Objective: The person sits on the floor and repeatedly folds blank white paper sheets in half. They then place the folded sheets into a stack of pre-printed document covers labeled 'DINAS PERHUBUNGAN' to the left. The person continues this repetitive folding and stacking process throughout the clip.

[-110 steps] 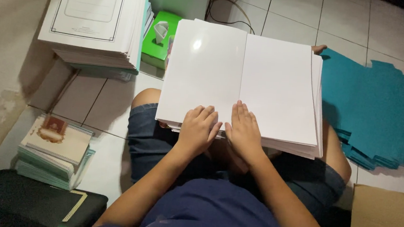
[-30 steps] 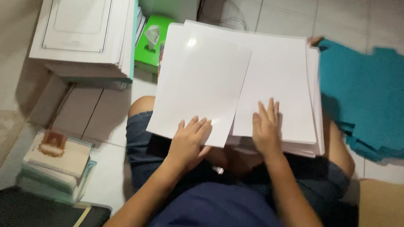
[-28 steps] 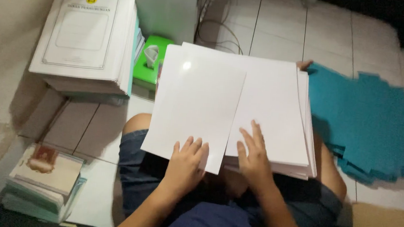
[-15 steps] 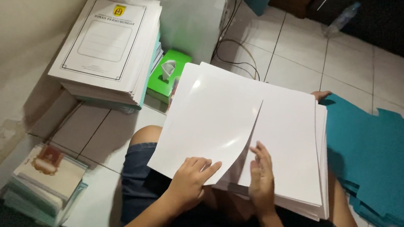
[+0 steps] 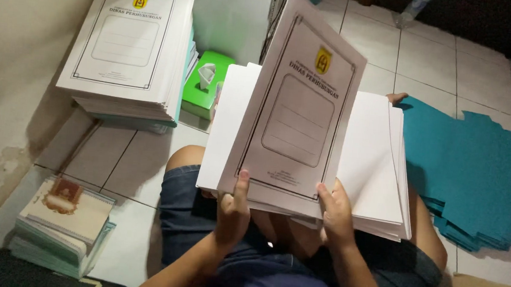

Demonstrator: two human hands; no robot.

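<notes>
My left hand (image 5: 233, 213) and my right hand (image 5: 336, 213) both grip the near edge of a folded white cover sheet (image 5: 298, 104), which stands tilted up with its printed frame and yellow emblem facing me. Under it, a thick stack of white sheets (image 5: 375, 165) lies across my lap. Both thumbs press on the front of the folded sheet.
A tall pile of finished white covers (image 5: 129, 48) stands on the floor at the left. A green tissue box (image 5: 205, 85) sits beside it. Teal paper sheets (image 5: 478, 173) are spread on the tiles at the right. A small stack of books (image 5: 60, 225) lies at the lower left.
The top white sheet has been folded over and lifted, so its printed front now faces me. Both hands moved from flat on the stack to gripping the folded sheet's near edge.
</notes>
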